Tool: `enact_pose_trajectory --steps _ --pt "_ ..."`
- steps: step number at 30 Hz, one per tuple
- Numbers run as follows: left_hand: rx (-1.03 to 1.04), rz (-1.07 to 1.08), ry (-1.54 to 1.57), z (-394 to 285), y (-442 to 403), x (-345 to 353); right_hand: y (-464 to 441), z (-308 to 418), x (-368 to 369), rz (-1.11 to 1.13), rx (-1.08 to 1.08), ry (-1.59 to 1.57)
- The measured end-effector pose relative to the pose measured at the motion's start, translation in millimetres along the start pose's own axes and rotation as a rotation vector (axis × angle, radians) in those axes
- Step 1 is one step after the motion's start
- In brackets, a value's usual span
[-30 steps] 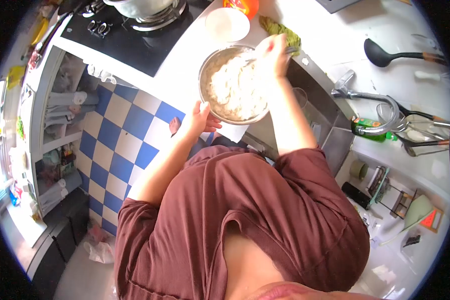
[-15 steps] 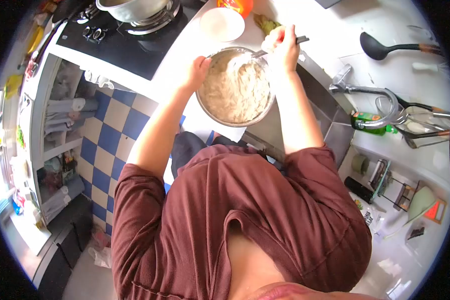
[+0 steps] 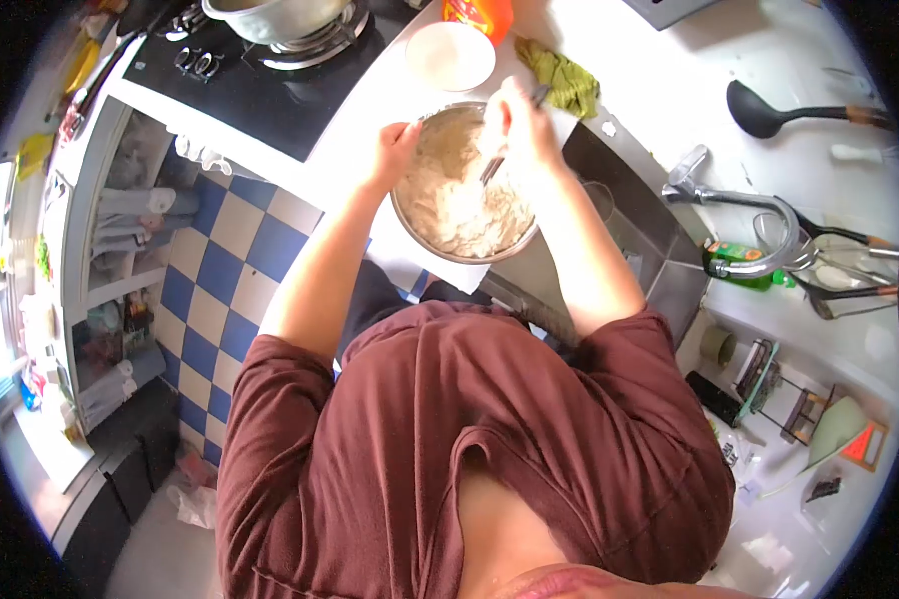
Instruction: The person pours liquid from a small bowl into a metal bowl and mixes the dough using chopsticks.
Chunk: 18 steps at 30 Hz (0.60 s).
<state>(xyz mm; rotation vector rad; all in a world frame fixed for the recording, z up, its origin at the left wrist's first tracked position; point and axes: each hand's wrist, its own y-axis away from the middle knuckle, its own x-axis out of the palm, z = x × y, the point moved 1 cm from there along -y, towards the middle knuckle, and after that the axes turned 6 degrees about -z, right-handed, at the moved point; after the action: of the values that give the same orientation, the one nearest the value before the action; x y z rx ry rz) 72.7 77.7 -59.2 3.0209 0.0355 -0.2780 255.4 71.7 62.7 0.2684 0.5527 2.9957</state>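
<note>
A round metal bowl (image 3: 401,214) holds a pale, lumpy, sticky dough (image 3: 474,212). My left hand (image 3: 398,155) grips the bowl's left rim, thumb on top. Over the bowl's upper right side, my right hand (image 3: 521,128) is closed around a thin, dark-handled utensil (image 3: 490,171). Its lower end is in the dough, so its exact kind is hidden. Just above the bowl stands a white bowl (image 3: 450,56), with a crumpled green cloth (image 3: 561,80) to its right.
A gas stove (image 3: 270,100) with a metal pot (image 3: 280,18) is at upper left. The sink (image 3: 609,190) and its faucet (image 3: 739,185) lie to the right. A black ladle (image 3: 759,110) and a green bottle (image 3: 739,262) are farther right.
My right hand has moved left and down over the bowl, and the utensil is now steeper, with its end deeper in the dough. The dough has been shifted. My left hand stays on the rim.
</note>
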Motion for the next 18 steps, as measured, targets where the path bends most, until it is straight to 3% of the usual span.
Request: enact_pose_trajectory --steps 2,4,5,8,10,12,13,16,17,18 --pt "-0.019 -0.02 0.029 3.5 -0.2 0.1 -14.7 2.1 -1.1 0.033 -0.237 -0.324" --pt "-0.034 -0.041 0.067 4.2 4.3 1.7 -9.2 -22.6 13.3 -0.024 -0.244 -0.194" --pt "-0.035 -0.048 0.087 3.1 5.2 1.9 -4.8 -22.5 6.2 0.092 -0.147 -0.116" --pt "-0.03 -0.052 0.037 4.6 7.3 -0.7 -0.8 5.5 -16.0 0.031 -0.189 -0.095" --pt "-0.049 -0.073 0.044 8.0 6.0 2.9 1.1 27.8 -25.6 -0.122 -0.374 -0.219" --pt "-0.097 -0.108 0.103 12.1 9.6 2.9 -1.1 -6.6 -12.1 -0.368 -0.468 -0.069" --pt "-0.099 -0.147 0.091 12.6 8.9 3.2 4.5 -22.8 -5.3 -0.547 -0.595 0.169" --pt "-0.104 -0.212 0.067 12.3 18.9 4.0 19.7 1.8 -3.7 -0.258 -0.262 0.142" --pt "-0.096 -0.211 0.083 9.9 19.3 5.3 11.7 14.7 -11.2 -0.216 -0.242 -0.11" --pt "-0.087 -0.218 0.101 6.5 16.8 5.6 5.4 28.7 -11.5 -0.339 -0.326 -0.179"
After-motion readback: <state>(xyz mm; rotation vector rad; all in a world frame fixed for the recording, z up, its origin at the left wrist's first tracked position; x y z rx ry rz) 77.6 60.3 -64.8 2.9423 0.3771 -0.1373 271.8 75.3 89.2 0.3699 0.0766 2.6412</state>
